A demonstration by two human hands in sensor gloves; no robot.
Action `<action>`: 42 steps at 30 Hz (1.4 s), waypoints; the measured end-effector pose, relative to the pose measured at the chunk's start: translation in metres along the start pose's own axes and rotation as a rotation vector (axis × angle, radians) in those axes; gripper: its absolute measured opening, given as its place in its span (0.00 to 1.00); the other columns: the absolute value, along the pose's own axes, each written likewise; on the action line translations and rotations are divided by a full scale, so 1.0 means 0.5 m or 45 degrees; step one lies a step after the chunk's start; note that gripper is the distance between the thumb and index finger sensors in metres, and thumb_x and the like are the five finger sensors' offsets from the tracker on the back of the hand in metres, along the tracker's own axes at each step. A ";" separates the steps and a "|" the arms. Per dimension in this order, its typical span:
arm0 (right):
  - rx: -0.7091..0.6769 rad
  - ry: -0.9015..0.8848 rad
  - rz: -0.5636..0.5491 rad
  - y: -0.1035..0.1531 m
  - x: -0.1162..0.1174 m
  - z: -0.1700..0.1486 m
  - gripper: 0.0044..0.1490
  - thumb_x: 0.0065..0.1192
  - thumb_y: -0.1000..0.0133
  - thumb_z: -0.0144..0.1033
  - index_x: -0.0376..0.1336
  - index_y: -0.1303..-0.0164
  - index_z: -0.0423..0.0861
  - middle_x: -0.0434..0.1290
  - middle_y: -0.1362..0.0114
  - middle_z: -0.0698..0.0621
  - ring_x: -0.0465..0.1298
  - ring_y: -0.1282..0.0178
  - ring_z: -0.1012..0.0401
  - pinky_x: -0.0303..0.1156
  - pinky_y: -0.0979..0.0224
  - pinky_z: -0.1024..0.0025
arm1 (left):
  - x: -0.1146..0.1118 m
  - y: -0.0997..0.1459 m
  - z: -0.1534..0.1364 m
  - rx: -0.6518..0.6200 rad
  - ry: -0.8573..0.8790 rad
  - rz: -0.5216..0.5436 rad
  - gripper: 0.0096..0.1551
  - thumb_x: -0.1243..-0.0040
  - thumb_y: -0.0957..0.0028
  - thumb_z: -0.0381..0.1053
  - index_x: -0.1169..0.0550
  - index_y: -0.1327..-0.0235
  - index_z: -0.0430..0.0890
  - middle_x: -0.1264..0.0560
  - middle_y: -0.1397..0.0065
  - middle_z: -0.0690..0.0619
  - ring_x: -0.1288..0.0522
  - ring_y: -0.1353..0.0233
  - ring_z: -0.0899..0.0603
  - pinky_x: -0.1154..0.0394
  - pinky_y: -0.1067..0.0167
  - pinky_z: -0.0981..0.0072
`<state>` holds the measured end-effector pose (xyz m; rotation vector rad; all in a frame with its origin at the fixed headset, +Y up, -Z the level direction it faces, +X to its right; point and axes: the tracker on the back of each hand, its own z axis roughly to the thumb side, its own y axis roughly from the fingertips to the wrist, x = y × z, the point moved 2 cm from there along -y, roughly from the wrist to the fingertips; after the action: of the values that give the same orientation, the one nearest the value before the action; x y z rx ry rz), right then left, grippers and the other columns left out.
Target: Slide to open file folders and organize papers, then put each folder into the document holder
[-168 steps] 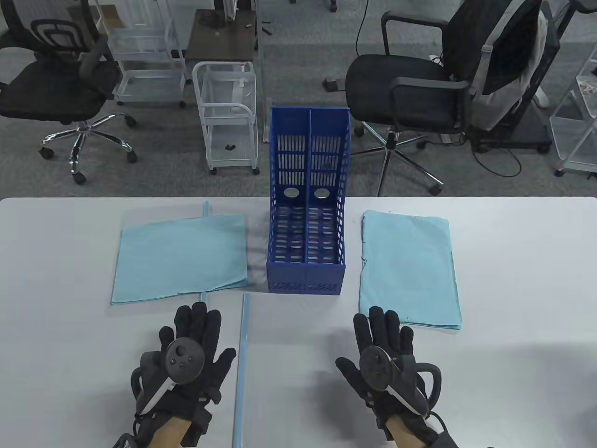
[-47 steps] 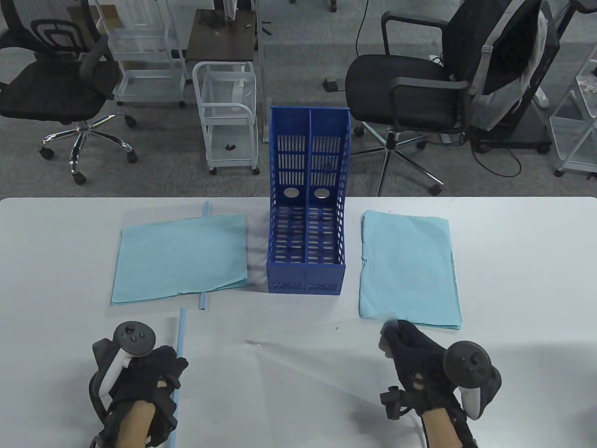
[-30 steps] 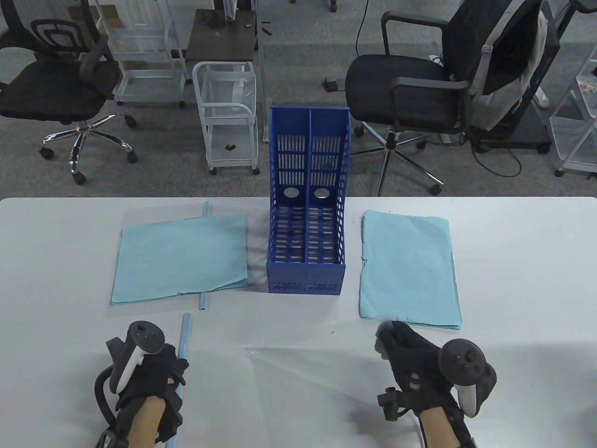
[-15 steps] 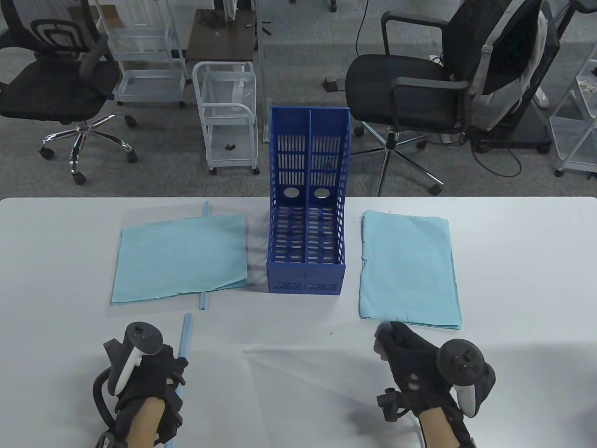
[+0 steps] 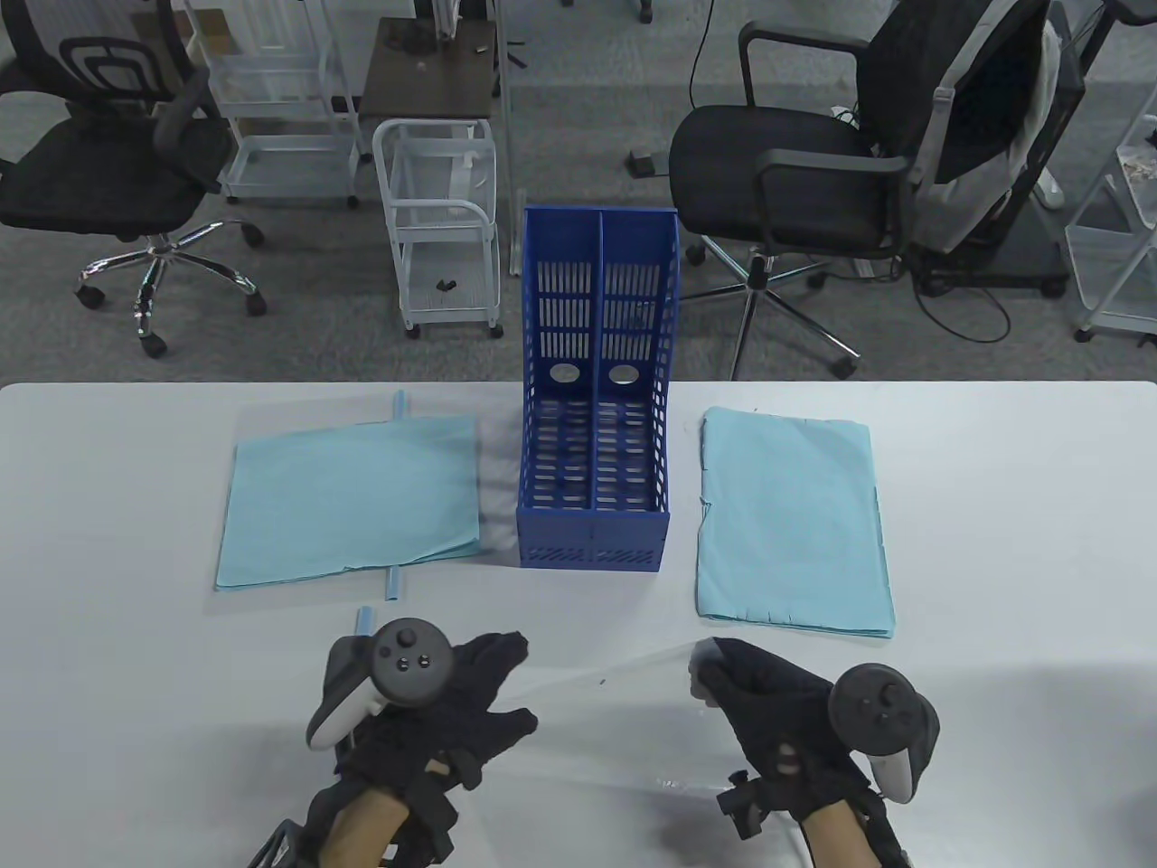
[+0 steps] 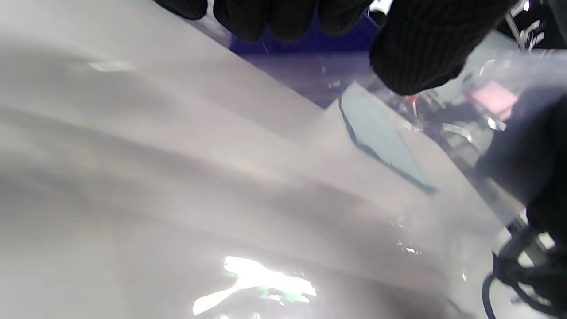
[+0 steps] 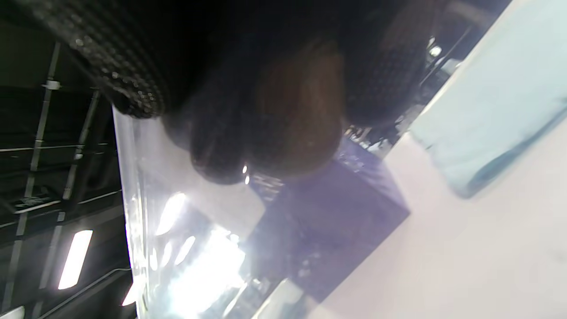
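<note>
Table view: bright, even overhead light, sharp focus; soft shadows under both gloves on the table (image 5: pixel 994 506). Left wrist view: heavily blurred, hazy grey, one white glare patch low centre. Right wrist view: dark, out-of-focus glove fills the top; strong glare on the clear folder (image 7: pixel 146 248), ceiling lights reflected lower left.

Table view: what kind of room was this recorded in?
Most likely an office or lab workspace. Past the white table stand black swivel chairs on grey carpet and white wheeled carts; a blue document holder sits on the table.
</note>
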<state>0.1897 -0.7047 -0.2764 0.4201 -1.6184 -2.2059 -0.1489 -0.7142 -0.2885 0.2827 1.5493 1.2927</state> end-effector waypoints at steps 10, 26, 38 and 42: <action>0.058 0.158 -0.255 0.016 -0.030 0.010 0.46 0.67 0.57 0.62 0.61 0.30 0.54 0.74 0.29 0.53 0.77 0.32 0.51 0.69 0.27 0.45 | -0.001 0.017 -0.013 -0.171 0.239 0.152 0.24 0.34 0.50 0.57 0.15 0.40 0.55 0.11 0.48 0.53 0.11 0.51 0.45 0.18 0.43 0.52; 0.519 -0.388 0.192 0.004 0.010 -0.084 0.26 0.72 0.54 0.48 0.76 0.49 0.49 0.87 0.53 0.53 0.87 0.58 0.58 0.83 0.47 0.59 | -0.021 0.045 -0.081 -0.040 0.892 0.274 0.28 0.35 0.49 0.58 0.18 0.35 0.51 0.13 0.43 0.50 0.12 0.46 0.42 0.20 0.40 0.49; 0.530 -0.197 0.109 0.010 0.021 -0.061 0.26 0.77 0.60 0.55 0.78 0.59 0.50 0.87 0.62 0.55 0.86 0.66 0.61 0.84 0.52 0.61 | -0.023 0.063 -0.021 -0.031 0.460 0.473 0.39 0.33 0.51 0.60 0.28 0.25 0.51 0.21 0.29 0.48 0.19 0.33 0.38 0.27 0.32 0.43; 0.434 -0.188 0.079 0.016 0.057 -0.029 0.27 0.77 0.62 0.58 0.79 0.62 0.50 0.87 0.65 0.57 0.86 0.69 0.62 0.84 0.54 0.62 | -0.082 0.035 0.033 -0.243 0.752 0.083 0.38 0.34 0.49 0.59 0.29 0.24 0.50 0.24 0.26 0.46 0.21 0.31 0.36 0.29 0.31 0.41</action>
<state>0.1720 -0.7320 -0.2733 0.2972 -2.0669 -1.9575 -0.1255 -0.7273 -0.2495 -0.1936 1.8906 1.6578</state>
